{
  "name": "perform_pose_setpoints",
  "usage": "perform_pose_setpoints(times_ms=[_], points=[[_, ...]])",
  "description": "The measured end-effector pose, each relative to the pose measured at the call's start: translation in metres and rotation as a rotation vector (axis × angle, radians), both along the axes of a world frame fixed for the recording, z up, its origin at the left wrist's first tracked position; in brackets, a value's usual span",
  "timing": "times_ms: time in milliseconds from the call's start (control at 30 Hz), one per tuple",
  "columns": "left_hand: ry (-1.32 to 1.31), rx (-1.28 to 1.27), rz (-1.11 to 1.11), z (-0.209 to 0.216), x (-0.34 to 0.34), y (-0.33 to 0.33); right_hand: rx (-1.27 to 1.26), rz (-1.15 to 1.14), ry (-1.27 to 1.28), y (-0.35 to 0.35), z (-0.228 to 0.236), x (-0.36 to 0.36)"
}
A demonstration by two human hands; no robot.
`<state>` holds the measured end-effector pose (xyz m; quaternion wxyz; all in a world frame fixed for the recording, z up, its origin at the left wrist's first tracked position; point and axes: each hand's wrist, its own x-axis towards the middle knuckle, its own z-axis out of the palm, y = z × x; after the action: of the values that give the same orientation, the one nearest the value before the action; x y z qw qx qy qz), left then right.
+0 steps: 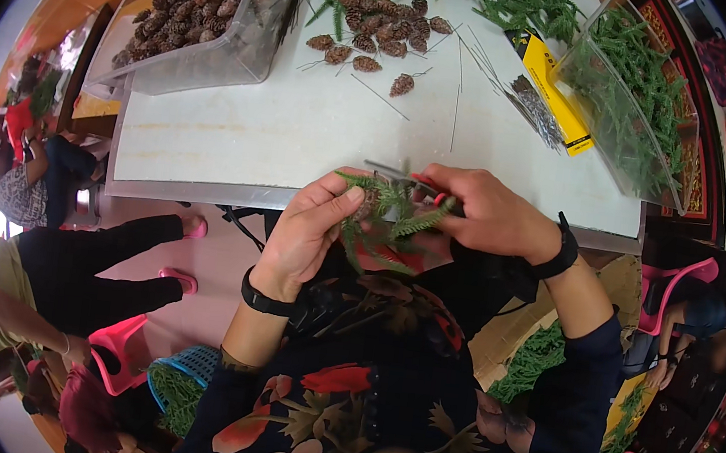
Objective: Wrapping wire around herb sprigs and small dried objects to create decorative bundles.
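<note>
My left hand [312,221] is closed on a green artificial pine sprig [392,207], pinching it between thumb and fingers at the table's near edge. My right hand [490,210] grips a pair of scissors [396,174] with red and black handles. Their grey blades lie across the top of the sprig, pointing left toward my left fingers. Whether the blades touch a stem is too small to tell. Across the white tabletop [301,139] lies a loose group of brown pine cones [366,64], some with thin wires attached.
A clear bin of pine cones [186,9] stands at the back left. At the right, another clear bin [625,131] holds green sprigs. Thin wires [537,112] lie on a yellow package [580,144]. Loose greenery [532,4] covers the far edge. Other people [64,260] are on both sides.
</note>
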<state>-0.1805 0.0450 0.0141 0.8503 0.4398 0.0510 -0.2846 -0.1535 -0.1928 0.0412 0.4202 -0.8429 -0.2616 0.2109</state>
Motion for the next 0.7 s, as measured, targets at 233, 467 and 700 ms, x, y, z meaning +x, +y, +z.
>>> perform_pose_setpoints(times_ms=[233,467,700], points=[[-0.226,0.207,0.083,-0.003,0.000,-0.005,-0.014,-0.070,-0.066,-0.008,0.005,-0.006],[-0.374,0.458,0.214,0.003,-0.003,-0.014,-0.182,-0.125,-0.216,0.002,0.010,-0.014],[-0.786,0.962,0.342,0.005,-0.003,-0.019,-0.179,-0.161,-0.051,0.018,0.012,-0.015]])
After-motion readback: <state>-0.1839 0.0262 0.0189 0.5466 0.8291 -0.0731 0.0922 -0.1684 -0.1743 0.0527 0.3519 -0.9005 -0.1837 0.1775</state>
